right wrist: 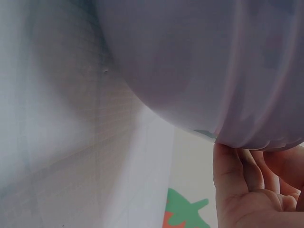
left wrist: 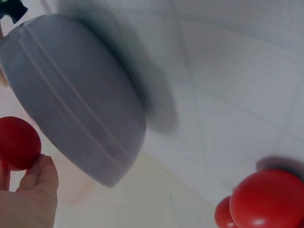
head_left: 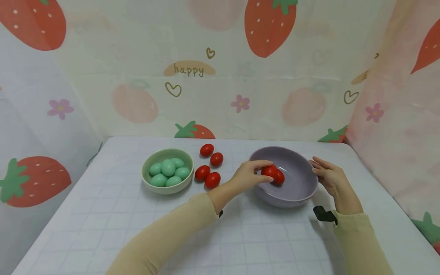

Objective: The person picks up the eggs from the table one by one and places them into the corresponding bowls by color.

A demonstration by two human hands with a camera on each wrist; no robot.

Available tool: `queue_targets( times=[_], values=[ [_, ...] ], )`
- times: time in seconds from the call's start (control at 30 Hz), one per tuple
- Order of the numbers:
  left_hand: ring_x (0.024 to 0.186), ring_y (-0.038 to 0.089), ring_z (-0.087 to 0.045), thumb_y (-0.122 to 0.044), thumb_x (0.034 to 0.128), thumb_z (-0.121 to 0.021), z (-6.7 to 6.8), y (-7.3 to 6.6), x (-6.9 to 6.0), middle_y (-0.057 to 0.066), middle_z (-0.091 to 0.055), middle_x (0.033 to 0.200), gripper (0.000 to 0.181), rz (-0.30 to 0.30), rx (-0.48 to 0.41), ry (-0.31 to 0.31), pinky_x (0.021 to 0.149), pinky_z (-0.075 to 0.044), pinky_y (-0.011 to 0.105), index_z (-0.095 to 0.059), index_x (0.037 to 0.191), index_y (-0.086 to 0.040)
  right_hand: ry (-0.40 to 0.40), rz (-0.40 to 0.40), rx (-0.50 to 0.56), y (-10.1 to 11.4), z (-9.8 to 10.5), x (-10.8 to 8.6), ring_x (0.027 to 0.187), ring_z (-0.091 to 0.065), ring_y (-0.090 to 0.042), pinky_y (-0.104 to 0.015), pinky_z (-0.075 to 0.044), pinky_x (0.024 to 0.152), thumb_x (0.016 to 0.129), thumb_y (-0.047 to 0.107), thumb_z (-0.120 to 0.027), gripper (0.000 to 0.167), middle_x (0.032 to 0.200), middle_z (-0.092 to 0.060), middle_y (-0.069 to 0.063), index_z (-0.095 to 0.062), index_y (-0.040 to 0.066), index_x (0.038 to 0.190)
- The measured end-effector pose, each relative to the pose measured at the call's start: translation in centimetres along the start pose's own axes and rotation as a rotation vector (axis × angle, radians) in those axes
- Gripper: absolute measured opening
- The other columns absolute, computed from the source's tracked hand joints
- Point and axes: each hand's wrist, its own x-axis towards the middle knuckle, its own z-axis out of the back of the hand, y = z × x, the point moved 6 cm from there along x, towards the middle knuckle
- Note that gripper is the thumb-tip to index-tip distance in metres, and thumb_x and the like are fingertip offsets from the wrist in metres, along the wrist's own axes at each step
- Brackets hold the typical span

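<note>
The white, grid-patterned tabletop [head_left: 261, 244] carries a wide purple bowl [head_left: 298, 181] on the right and a smaller pale green bowl [head_left: 167, 190] on the left. The right hand [head_left: 335, 183] touches the purple bowl's outer right side near the rim, its grip open, fingers fairly straight. The left hand's [head_left: 245, 176] grip pinches a red egg [head_left: 268, 170] over the purple bowl, where another red egg [head_left: 280, 178] lies. Four loose red eggs [head_left: 212, 180] sit beside the green bowl, which holds green eggs [head_left: 168, 167].
</note>
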Motion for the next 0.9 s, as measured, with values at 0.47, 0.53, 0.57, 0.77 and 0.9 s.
queue_targets(
  times=[0.47, 0.53, 0.57, 0.77, 0.9],
  values=[
    [0.113, 0.018, -0.057, -0.008, 0.0840, -0.076, -2.8, -0.1, 2.5, 0.006, -0.064, 0.126, 0.047, 0.017, 0.047, 0.084, 0.091, -0.046, 0.020, -0.064, 0.130, -0.008, 0.000, 0.009, 0.000, 0.1, 0.1, 0.0, 0.086, -0.064, 0.003, -0.016, -0.051, 0.075, 0.092, -0.014, -0.053, 0.046, 0.091, -0.070, 0.013, -0.074, 0.026, 0.086],
    [0.110, 0.017, -0.058, -0.007, 0.0831, -0.077, -3.3, 0.0, 2.9, 0.008, -0.064, 0.125, 0.048, 0.024, 0.046, 0.107, 0.088, -0.046, 0.018, -0.064, 0.129, -0.007, -0.006, 0.008, -0.003, 0.1, 0.1, 0.0, 0.086, -0.064, 0.003, -0.016, -0.051, 0.076, 0.092, -0.014, -0.053, 0.045, 0.091, -0.070, 0.014, -0.075, 0.026, 0.091],
    [0.108, 0.016, -0.059, -0.006, 0.0823, -0.078, -3.5, 0.0, 3.2, 0.008, -0.065, 0.123, 0.047, 0.023, 0.038, 0.118, 0.087, -0.046, 0.018, -0.065, 0.128, -0.006, -0.009, 0.006, -0.008, 0.1, 0.1, 0.0, 0.087, -0.064, 0.003, -0.016, -0.050, 0.077, 0.092, -0.013, -0.054, 0.045, 0.091, -0.070, 0.014, -0.075, 0.026, 0.098],
    [0.101, 0.012, -0.061, -0.006, 0.0819, -0.078, -5.0, 0.1, 4.4, 0.008, -0.068, 0.119, 0.045, 0.028, 0.030, 0.190, 0.083, -0.047, 0.016, -0.066, 0.126, -0.005, -0.037, -0.016, -0.090, 0.0, 0.2, 0.0, 0.088, -0.062, 0.006, -0.024, -0.040, 0.103, 0.093, -0.009, -0.054, 0.064, 0.091, -0.068, 0.018, -0.028, 0.004, 0.151],
    [0.099, 0.009, -0.059, -0.008, 0.0824, -0.078, -5.8, 0.4, 5.2, 0.005, -0.068, 0.119, 0.045, 0.039, 0.057, 0.214, 0.083, -0.045, 0.015, -0.067, 0.126, -0.007, -0.024, 0.001, -0.061, 0.0, 0.2, 0.0, 0.087, -0.062, 0.005, -0.020, -0.047, 0.093, 0.093, -0.011, -0.053, 0.053, 0.090, -0.069, 0.016, -0.051, 0.012, 0.141]
  ],
)
